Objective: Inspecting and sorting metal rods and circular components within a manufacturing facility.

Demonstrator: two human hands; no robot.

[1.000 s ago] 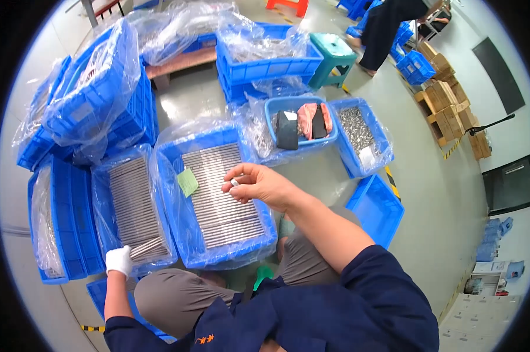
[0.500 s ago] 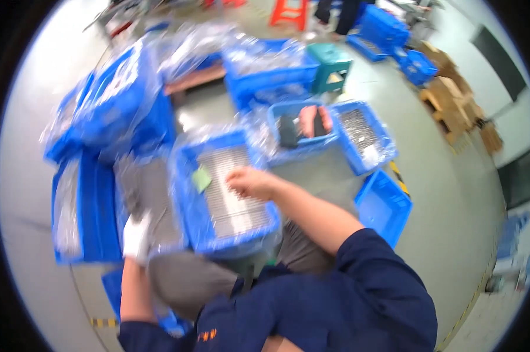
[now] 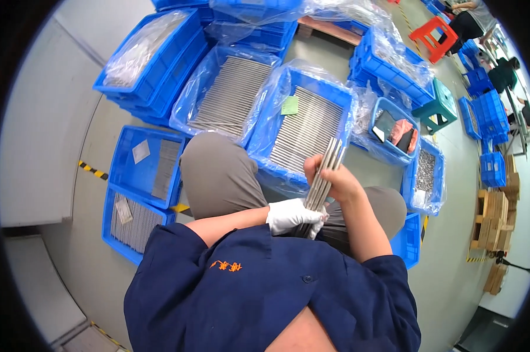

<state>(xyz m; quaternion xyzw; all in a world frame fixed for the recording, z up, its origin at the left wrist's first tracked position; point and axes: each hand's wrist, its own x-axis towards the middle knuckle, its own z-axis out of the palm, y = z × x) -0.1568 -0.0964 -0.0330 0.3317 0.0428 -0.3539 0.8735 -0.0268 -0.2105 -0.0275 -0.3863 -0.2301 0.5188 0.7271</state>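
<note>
Slim silver metal rods (image 3: 329,170), 1 bundle, tilted, over lap; bare R hand (image 3: 344,184) clamped round mid-length, white-gloved L hand (image 3: 291,216) clamped round lower end. Markings: pale-green paper note (image 3: 289,105), text illegible, in film-lined blue plastic crate (image 3: 281,173); 2 white paper slips (image 3: 140,151), illegible; orange embroidered lettering (image 3: 227,266), navy cloth shirt (image 3: 218,311).

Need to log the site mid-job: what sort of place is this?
Probably a factory workshop: a handheld bundle of metal rods, rows of similar rods in blue bins, and black-and-yellow floor tape suggest so.
</note>
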